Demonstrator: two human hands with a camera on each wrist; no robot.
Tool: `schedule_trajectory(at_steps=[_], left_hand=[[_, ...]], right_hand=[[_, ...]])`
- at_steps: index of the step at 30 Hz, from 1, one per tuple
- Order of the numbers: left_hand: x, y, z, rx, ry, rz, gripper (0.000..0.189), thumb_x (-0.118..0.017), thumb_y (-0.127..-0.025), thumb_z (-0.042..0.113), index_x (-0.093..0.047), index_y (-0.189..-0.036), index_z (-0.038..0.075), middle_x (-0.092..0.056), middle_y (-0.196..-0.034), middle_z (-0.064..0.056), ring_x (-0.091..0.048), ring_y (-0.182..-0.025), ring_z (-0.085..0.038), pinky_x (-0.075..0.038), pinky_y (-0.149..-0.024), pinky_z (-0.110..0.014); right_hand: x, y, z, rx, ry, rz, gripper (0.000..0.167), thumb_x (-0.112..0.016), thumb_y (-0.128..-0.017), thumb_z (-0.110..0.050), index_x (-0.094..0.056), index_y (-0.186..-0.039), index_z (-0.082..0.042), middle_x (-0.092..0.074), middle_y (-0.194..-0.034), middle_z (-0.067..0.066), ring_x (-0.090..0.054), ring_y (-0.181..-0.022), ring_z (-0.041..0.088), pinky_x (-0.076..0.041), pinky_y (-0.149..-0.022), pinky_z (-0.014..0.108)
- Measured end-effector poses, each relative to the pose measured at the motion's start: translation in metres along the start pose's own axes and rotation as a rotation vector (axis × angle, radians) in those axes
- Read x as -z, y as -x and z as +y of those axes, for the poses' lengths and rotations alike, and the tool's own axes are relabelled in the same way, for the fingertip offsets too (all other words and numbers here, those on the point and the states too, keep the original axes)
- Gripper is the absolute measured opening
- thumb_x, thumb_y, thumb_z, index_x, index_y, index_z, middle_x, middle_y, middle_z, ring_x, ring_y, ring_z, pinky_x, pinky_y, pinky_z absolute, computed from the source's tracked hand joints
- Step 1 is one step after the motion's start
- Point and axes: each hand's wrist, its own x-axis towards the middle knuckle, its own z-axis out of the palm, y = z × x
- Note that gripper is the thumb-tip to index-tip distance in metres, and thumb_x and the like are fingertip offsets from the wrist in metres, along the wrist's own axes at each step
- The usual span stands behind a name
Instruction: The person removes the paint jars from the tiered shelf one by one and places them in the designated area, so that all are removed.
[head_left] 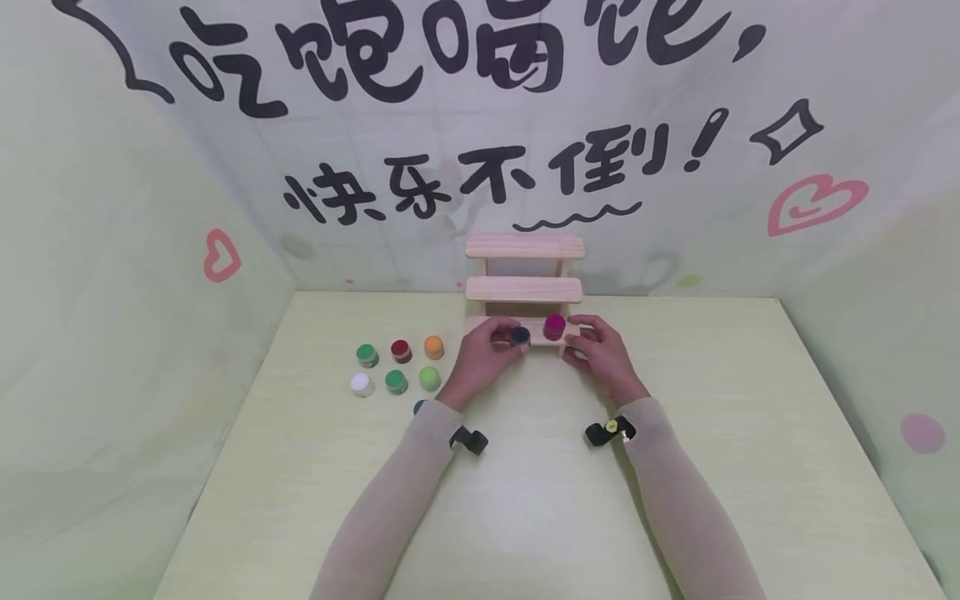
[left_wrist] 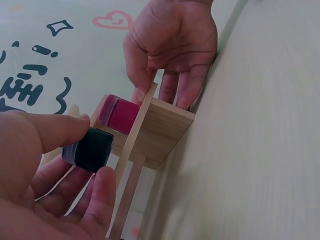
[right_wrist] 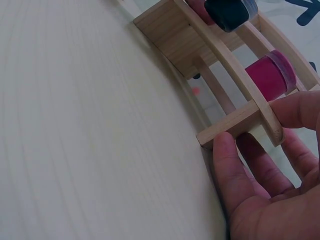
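Observation:
A small three-tier wooden rack stands against the back wall. My left hand pinches a dark teal paint jar between thumb and fingers, at the front of the lowest shelf. Whether that jar touches the shelf I cannot tell. Beside it, toward the right end of this shelf, a magenta paint jar sits upright. My right hand grips the right end of the lowest shelf, its fingers around the board and leg, close to the magenta jar.
Left of the rack, several jars stand on the table, among them a white jar, a dark red jar, an orange jar and a light green jar. A blue jar is partly hidden by the left sleeve.

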Motion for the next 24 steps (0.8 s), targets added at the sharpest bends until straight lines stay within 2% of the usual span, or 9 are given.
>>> schedule_trajectory(at_steps=[7,15,24], left_hand=[[0.016,0.018,0.001,0.030,0.004,0.002,0.038,-0.084,-0.091,0.025,-0.070,-0.126,0.022,-0.074,-0.124,0.003,-0.067,-0.122,-0.020,-0.054,-0.110,-0.046],[0.035,0.033,-0.003,0.066,0.029,0.009,0.037,-0.086,-0.090,0.027,-0.071,-0.124,0.026,-0.072,-0.123,0.004,-0.067,-0.120,-0.019,-0.062,-0.096,-0.040],[0.054,0.048,-0.010,0.060,0.038,-0.006,0.036,-0.085,-0.092,0.027,-0.070,-0.124,0.026,-0.073,-0.121,0.004,-0.068,-0.119,-0.019,-0.064,-0.096,-0.039]], right_hand=[[-0.001,0.002,-0.002,-0.002,-0.009,-0.008,0.039,-0.065,-0.103,-0.007,-0.056,-0.141,-0.013,-0.064,-0.110,0.003,-0.070,-0.095,0.012,-0.065,-0.092,0.029],[-0.002,0.003,-0.004,0.002,-0.023,-0.009,0.038,-0.066,-0.102,-0.007,-0.058,-0.139,-0.014,-0.064,-0.107,0.003,-0.070,-0.096,0.014,-0.065,-0.091,0.030],[-0.001,0.003,-0.002,0.001,-0.011,-0.015,0.042,-0.065,-0.103,-0.008,-0.054,-0.144,-0.010,-0.064,-0.109,0.003,-0.070,-0.098,0.015,-0.064,-0.094,0.031]])
